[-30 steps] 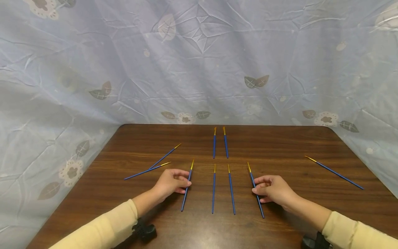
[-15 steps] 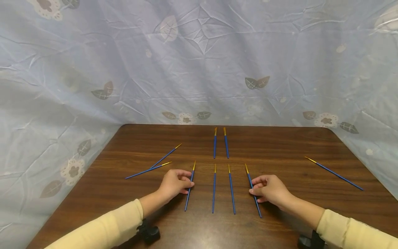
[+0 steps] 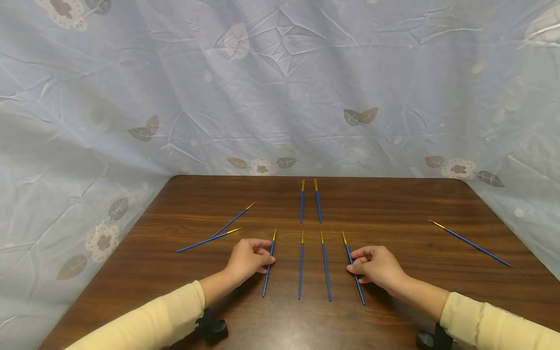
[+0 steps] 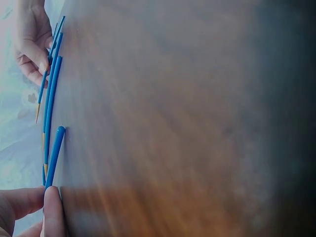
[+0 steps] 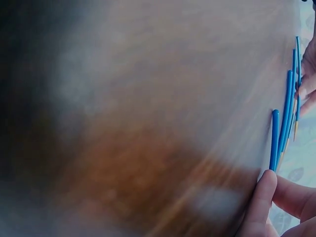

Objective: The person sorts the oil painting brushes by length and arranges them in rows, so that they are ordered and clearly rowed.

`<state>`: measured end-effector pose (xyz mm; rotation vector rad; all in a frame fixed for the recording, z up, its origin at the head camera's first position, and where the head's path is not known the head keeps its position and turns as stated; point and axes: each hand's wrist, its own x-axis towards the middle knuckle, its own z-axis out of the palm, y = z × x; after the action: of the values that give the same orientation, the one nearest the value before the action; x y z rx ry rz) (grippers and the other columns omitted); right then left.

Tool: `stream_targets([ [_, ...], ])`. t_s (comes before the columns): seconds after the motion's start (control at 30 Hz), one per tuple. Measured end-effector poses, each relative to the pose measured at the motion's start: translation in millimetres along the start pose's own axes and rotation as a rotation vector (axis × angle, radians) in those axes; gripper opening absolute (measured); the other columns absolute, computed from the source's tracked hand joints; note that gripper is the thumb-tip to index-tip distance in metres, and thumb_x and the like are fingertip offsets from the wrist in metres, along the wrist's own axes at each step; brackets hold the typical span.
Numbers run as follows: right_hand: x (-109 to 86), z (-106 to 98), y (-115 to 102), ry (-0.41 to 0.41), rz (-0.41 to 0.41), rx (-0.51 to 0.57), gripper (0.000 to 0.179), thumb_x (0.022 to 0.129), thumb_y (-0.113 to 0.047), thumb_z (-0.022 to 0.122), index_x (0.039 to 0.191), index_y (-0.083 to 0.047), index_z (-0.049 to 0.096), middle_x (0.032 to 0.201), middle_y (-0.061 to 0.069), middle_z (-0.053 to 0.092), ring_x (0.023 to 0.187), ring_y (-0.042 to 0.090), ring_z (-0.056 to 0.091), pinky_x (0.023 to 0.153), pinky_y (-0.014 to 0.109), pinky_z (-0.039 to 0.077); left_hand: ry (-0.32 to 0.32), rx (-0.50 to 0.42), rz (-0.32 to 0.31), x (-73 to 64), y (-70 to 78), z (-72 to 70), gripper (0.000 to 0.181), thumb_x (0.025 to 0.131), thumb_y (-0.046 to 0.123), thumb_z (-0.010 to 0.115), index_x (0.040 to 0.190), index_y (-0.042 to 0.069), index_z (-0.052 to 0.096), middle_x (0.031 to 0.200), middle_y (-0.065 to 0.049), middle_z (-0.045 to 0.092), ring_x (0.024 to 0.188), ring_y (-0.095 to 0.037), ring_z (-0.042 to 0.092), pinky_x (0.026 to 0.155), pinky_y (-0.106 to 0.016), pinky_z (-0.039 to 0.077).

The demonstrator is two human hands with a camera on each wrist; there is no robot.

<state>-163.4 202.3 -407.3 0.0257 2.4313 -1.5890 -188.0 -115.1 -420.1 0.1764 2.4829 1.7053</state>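
My left hand (image 3: 250, 259) pinches a slim blue paintbrush (image 3: 266, 282) between thumb and fingers, its yellow tip pointing away from me. On the other side, my right hand (image 3: 379, 268) pinches a second blue paintbrush (image 3: 358, 288), tilted with its tip toward the left. Between the hands lie two similar brushes side by side, a left one (image 3: 301, 267) and a right one (image 3: 326, 272). In the left wrist view, the thumb and a finger meet on the held brush's blue handle (image 4: 56, 153). The right wrist view shows the same pinch on its handle (image 5: 274, 136).
Two wider-tipped paintbrushes (image 3: 302, 204) lie near the back edge of the brown wooden table (image 3: 372, 199). Two thin brushes (image 3: 205, 241) cross at the left, and a single brush (image 3: 474, 244) lies slanted at the right. A patterned cloth (image 3: 280, 97) hangs behind the table.
Both hands have moved inward with their paintbrushes, the left one rightward and the right one leftward, nearer the middle pair. The other brushes lie where they were.
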Motion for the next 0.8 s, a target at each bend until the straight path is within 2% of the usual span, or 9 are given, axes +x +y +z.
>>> stream_targets([
  [0.43, -0.9, 1.0, 2.1, -0.005, -0.012, -0.012, 0.037, 0.083, -0.002, 0.076, 0.112, 0.014, 0.059, 0.084, 0.010, 0.060, 0.070, 0.020, 0.062, 0.060, 0.032, 0.058, -0.049, 0.058, 0.036, 1.9, 0.0, -0.2, 0.040, 0.080, -0.005, 0.075, 0.118, -0.012, 0.062, 0.073, -0.006, 0.064, 0.061, -0.015, 0.064, 0.055, -0.031, 0.059],
  [0.8, -1.1, 1.5, 1.3, -0.006, -0.030, -0.013, 0.039, 0.082, -0.002, 0.076, 0.112, 0.014, 0.058, 0.082, 0.010, 0.060, 0.070, 0.020, 0.062, 0.060, 0.031, 0.058, -0.044, 0.058, 0.049, 3.0, -2.7, 0.1, 0.036, 0.080, -0.007, 0.074, 0.114, -0.011, 0.064, 0.076, -0.007, 0.064, 0.064, -0.015, 0.065, 0.056, -0.032, 0.059],
])
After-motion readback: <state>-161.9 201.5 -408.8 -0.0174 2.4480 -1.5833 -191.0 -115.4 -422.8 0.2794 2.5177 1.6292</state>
